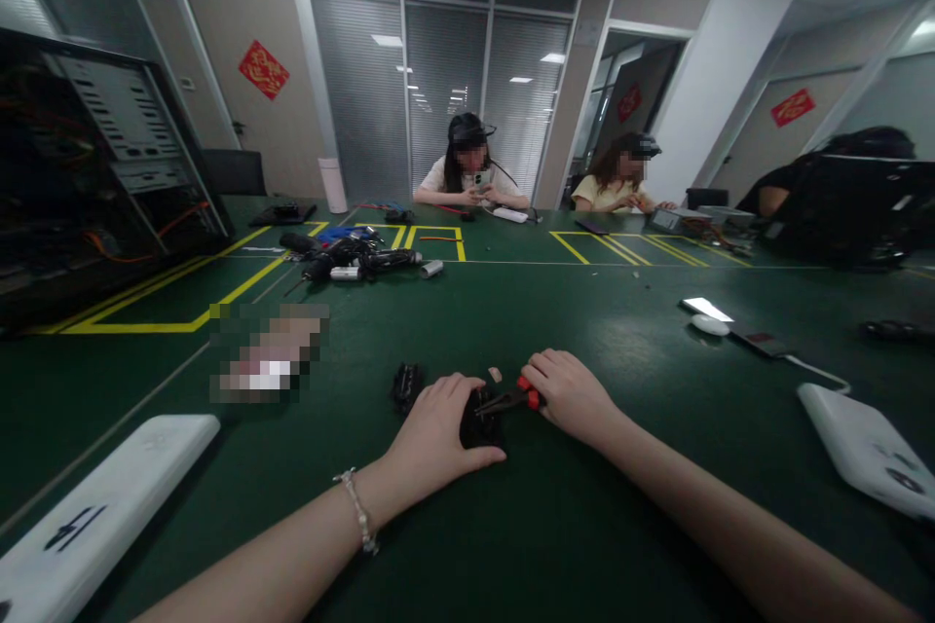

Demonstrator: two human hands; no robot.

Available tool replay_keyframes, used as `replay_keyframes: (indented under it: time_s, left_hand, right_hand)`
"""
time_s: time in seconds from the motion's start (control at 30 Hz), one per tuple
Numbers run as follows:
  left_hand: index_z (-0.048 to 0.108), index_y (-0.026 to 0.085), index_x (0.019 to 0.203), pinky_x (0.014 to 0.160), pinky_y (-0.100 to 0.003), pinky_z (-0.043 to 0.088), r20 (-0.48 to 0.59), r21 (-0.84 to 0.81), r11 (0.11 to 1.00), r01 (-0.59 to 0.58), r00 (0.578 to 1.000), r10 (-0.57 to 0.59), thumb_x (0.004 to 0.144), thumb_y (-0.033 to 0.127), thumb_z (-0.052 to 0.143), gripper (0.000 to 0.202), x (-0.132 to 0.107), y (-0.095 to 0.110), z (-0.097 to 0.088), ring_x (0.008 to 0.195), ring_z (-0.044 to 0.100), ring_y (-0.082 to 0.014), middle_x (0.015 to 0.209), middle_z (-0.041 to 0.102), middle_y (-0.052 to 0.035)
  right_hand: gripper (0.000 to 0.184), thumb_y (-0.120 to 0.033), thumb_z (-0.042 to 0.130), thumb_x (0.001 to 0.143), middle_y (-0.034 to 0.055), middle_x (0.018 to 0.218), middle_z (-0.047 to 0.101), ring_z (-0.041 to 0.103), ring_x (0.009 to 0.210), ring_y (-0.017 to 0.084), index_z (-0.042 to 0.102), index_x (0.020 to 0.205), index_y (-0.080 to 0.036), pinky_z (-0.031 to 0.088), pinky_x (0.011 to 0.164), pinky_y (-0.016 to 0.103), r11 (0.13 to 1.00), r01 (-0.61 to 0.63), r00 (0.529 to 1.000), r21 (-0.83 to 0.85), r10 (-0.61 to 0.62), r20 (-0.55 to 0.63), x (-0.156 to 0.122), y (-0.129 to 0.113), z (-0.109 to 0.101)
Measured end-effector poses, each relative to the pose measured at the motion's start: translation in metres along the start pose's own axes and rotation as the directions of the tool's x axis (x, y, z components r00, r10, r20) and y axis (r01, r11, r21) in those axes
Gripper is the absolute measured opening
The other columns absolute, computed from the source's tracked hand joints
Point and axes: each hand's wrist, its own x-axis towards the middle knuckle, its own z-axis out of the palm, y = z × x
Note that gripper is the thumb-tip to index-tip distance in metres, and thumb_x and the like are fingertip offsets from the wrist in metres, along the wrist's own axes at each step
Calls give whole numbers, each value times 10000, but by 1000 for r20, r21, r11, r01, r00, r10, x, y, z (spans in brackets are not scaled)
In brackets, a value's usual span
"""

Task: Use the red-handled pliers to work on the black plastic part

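Observation:
Fingers of my right hand (pixel 574 394) are wrapped around red-handled pliers (pixel 529 392). The dark jaws point left and meet a black part (pixel 480 423) on the table. Over that part lies my left hand (pixel 430 428), thumb and fingers curved around it, hiding much of it; its exact kind is not clear. Just left of the left hand sits another black piece (pixel 406 387), and I cannot tell whether the two are joined. A small pale scrap (pixel 495 375) lies between the hands, beyond the plier jaws.
The green table (pixel 584 535) carries white power banks (pixel 117 506) at left and right. Toward the back left lie tangled black cables (pixel 351 258), beside an open computer case (pixel 124 165). A white mouse (pixel 709 325) rests at right. Several people (pixel 467 165) sit across.

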Motion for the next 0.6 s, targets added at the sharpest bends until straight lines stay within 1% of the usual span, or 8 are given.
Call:
replay_keyframes:
  time_s: [0.13, 0.6]
  left_hand:
    - [439, 223, 1100, 855, -409, 370, 5, 4, 1000, 10, 1000, -10, 583, 468, 661, 614, -1, 0, 1, 985, 473, -263, 1064, 500, -54]
    - [436, 224, 1113, 865, -430, 362, 15, -15, 1000, 18, 1000, -18, 587, 499, 646, 630, -1, -1, 0, 1006, 464, -275, 1088, 494, -60]
  right_hand:
    - [218, -110, 516, 631, 64, 851, 543, 459, 789, 181, 541, 841, -161, 342, 703, 298, 1000, 1, 1000, 8, -1, -6, -2, 1, 0]
    - [219, -112, 538, 634, 61, 862, 545, 463, 792, 179, 545, 849, -152, 358, 707, 302, 1000, 2, 1000, 15, -2, 1, -1, 0, -1]
